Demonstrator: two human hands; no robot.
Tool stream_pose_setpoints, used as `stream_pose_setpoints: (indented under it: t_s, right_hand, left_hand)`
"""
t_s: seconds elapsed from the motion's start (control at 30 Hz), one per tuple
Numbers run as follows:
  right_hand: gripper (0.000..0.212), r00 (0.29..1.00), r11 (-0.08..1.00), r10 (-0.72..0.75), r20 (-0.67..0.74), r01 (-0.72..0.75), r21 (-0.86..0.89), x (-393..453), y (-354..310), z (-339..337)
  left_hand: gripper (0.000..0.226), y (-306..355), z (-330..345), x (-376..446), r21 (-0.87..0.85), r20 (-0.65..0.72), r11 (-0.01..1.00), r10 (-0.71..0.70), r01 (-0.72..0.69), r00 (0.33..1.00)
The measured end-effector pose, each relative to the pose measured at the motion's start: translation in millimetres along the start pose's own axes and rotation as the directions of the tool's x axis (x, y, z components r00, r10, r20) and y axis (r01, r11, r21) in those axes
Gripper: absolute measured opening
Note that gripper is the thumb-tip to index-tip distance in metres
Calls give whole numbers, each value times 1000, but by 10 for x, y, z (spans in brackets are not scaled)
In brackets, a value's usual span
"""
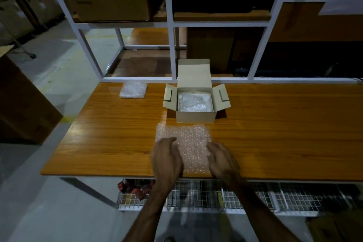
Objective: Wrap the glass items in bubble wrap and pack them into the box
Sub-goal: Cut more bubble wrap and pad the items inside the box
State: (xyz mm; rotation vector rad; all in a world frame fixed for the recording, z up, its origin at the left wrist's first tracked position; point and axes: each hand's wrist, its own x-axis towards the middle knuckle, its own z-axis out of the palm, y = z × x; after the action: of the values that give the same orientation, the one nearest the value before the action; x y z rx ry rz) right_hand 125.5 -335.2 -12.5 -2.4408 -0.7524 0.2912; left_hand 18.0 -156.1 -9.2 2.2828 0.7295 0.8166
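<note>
A sheet of bubble wrap (186,139) lies flat on the wooden table (284,133) near its front edge. My left hand (167,160) rests on the sheet's left side with fingers loosely curled. My right hand (222,160) sits on the sheet's right side, blurred, and its grip cannot be made out. Behind the sheet stands a small open cardboard box (195,116) with its lid and side flaps up. A bubble-wrapped bundle (194,102) fills the inside of the box. No bare glass item is visible under my hands.
A folded stack of bubble wrap (133,90) lies at the table's back left. A white metal shelf frame (171,49) rises behind the table with large cardboard boxes on it. A wire basket (196,196) hangs below the front edge. A brown carton (21,104) stands at left.
</note>
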Motion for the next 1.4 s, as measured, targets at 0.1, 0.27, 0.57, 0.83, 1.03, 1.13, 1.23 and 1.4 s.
stream_pose_setpoints:
  t_s: [0.1, 0.27, 0.57, 0.83, 1.03, 1.13, 1.23, 1.4]
  right_hand:
    - [52, 984, 970, -178, 9, 177, -169, 61, -212, 135]
    - [62, 952, 928, -154, 263, 231, -293, 174, -476, 310]
    - [55, 971, 950, -235, -46, 219, -224, -37, 111, 519]
    - [74, 993, 961, -102, 63, 115, -251, 10, 229, 284]
    - [68, 993, 956, -88, 72, 105, -275, 107, 241, 212]
    - [59, 995, 970, -88, 49, 96, -224, 131, 243, 183]
    - [45, 995, 978, -89, 33, 93, -184, 181, 296, 173]
    - [24, 993, 986, -105, -55, 111, 127, 185, 400, 172]
  left_hand:
    - [48, -295, -14, 73, 320, 202, 943, 27, -92, 979]
    - [61, -439, -86, -91, 471, 522, 860, -94, -195, 848]
    - [66, -369, -167, -129, 595, 244, 795, -319, 119, 916]
    - [17, -198, -267, 148, 404, 107, 744, -617, 533, 780]
    - [11, 62, -154, 113, -72, -21, 928, -369, 366, 929]
    - [8, 475, 7, -16, -90, -33, 982, -170, 167, 985]
    - [13, 806, 203, -156, -72, 87, 993, -91, 97, 992]
    - [23, 913, 486, -233, -97, 425, 994, 94, -57, 900]
